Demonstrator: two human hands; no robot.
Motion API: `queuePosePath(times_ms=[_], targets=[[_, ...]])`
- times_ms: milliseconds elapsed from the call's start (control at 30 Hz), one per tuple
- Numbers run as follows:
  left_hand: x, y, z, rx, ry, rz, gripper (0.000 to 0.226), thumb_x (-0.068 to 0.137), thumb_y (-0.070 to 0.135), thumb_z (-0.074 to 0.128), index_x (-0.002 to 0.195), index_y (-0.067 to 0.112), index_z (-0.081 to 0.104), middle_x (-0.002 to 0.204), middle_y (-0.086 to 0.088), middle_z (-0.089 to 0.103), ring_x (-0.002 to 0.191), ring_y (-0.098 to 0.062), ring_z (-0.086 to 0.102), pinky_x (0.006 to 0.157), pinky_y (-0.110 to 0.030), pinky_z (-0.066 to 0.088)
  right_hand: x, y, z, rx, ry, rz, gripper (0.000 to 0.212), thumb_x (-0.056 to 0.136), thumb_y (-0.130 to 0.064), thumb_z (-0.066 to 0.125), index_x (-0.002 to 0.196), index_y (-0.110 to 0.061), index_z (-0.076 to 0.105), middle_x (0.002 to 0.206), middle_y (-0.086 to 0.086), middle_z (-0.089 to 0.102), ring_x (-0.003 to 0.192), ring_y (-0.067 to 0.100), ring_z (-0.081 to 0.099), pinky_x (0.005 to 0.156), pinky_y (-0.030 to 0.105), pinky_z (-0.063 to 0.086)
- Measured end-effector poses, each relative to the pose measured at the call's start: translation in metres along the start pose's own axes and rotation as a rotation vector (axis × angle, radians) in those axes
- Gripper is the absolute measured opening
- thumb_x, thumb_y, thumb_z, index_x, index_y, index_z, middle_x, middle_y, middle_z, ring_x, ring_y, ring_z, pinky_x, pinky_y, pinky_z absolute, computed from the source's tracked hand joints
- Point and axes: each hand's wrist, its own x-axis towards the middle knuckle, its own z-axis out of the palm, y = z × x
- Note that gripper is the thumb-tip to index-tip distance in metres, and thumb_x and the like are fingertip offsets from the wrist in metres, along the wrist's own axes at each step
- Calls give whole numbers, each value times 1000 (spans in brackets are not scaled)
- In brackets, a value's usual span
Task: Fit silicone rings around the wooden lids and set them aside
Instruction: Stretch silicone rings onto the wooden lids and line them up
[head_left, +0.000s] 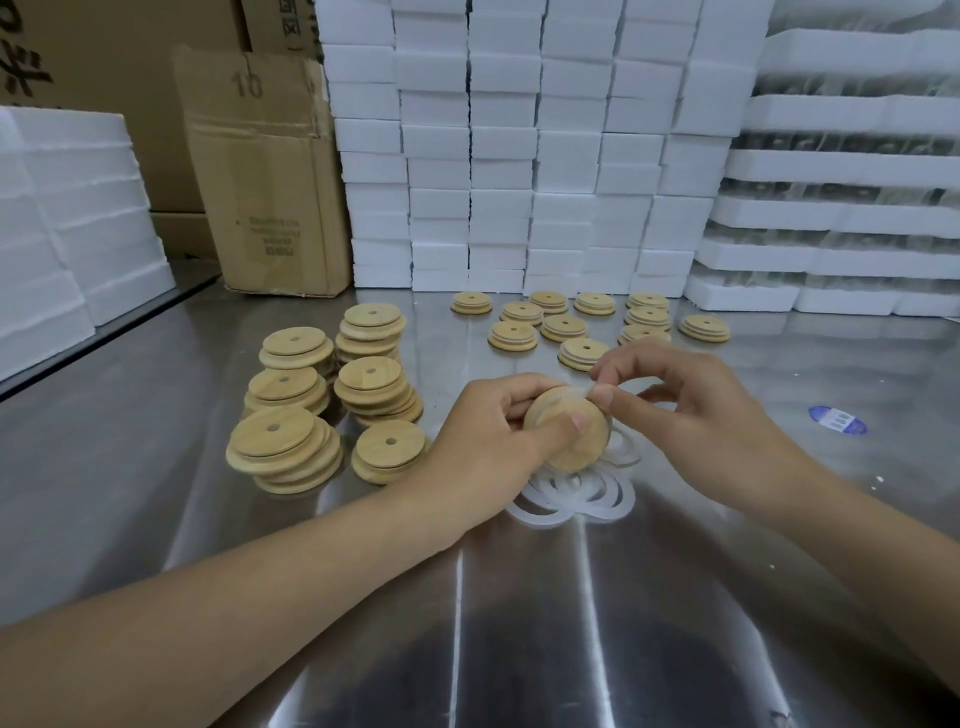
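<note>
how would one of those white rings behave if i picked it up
The white rings look thin and flat, so one would probably flop. They overlap in a heap, so neighbours may drag along. Flush on the smooth table, edges may resist lifting.

Bare shiny steel counter (519, 623) lies open near the body; stacked round wooden lids (371, 387) crowd the left, white foam blocks (504, 156) wall off the back.

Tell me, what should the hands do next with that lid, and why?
Probably stretch the silicone ring down around the rim of the wooden lid. The left hand grips the lid, and the right hand pinches the ring only at its upper edge.
</note>
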Motion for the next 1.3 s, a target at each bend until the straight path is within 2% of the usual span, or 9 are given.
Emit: queuePosePath(times_ms=[167,367,467,567,667,867,1033,1167,1300], targets=[[-1,-1,-1,-15,20,20,15,99,18,77,114,19,80,103,-2,83,102,-20,78,93,-42,65,0,-3,-4,95,-87,58,14,97,-27,73,83,-28,76,99,-7,74,90,9,69,78,20,53],[0,1,-4,-110,84,-18,15,98,16,77,113,17,79,103,-4,83,97,-19,79,75,-23,59,0,-1,-9,51,-152,98,7,92,-29,79,86,-25,78,98,-6,77,86,4,69,70,12,50],[1,1,-4,-120,71,-18,16,98,18,77,114,18,79,104,-3,83,97,-17,79,73,-19,58,0,1,-11,44,-156,107,7,93,-28,79,86,-26,78,97,-7,76,88,3,69,71,12,48],[0,1,-3,-126,77,3,16,97,17,77,114,19,78,104,-2,83,94,-14,80,70,-17,58,1,2,-12,59,-183,163,11,95,-31,77,85,-26,78,98,-9,75,92,6,68,83,22,48],[0,0,-2,-117,82,30,17,98,15,76,114,21,78,105,0,83,98,-14,79,74,-19,59,2,-1,-13,109,-198,250,14,95,-31,75,89,-20,79,99,2,77,96,13,68,98,34,46],[-1,0,-1,-47,70,122,17,97,17,77,112,23,77,106,3,82,99,-12,79,78,-19,60,4,-6,-18,205,-198,368,15,94,-24,73,93,-12,81,101,0,79,96,7,65,98,37,46],[-2,-3,-1,61,25,89,23,97,10,78,111,27,71,109,3,78,90,-18,81,78,-35,67,1,-9,-15,207,-128,228,13,95,-22,74,84,-17,79,102,10,77,91,9,67,90,26,47],[-5,0,0,145,-48,112,26,96,12,80,117,26,75,105,6,81,94,-15,80,83,-33,66,1,-9,-15,176,-127,129,11,95,-23,76,84,-21,79,99,1,79,98,12,72,86,15,51],[-5,2,0,117,-32,78,18,97,13,79,114,19,78,100,-1,83,91,-21,81,88,-45,66,3,-9,-20,125,-145,144,8,94,-24,77,87,-23,81,98,-3,80,99,9,73,85,13,51]])
